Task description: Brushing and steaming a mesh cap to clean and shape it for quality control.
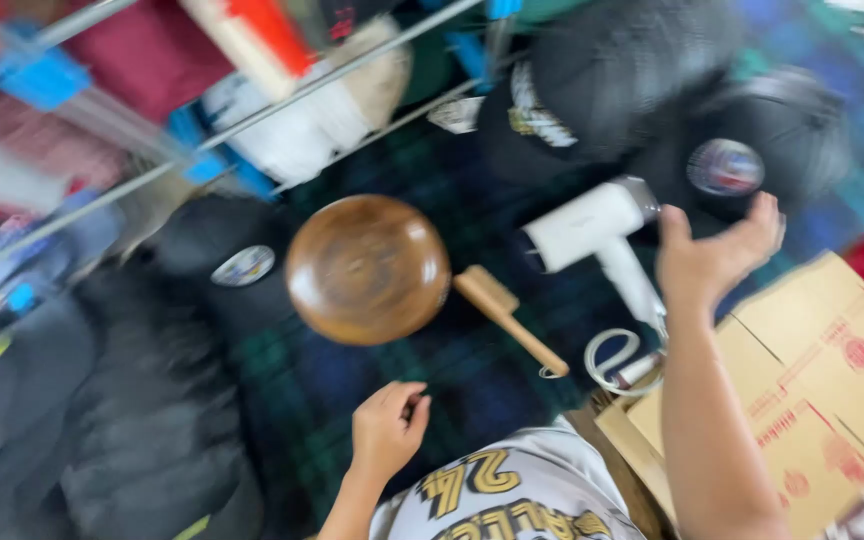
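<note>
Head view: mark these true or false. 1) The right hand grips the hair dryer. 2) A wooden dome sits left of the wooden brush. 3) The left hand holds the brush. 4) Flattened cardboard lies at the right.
1) False: the right hand is open, beside the white hair dryer, not gripping it.
2) True: wooden dome, wooden brush.
3) False: the left hand holds nothing.
4) True: cardboard.
</note>
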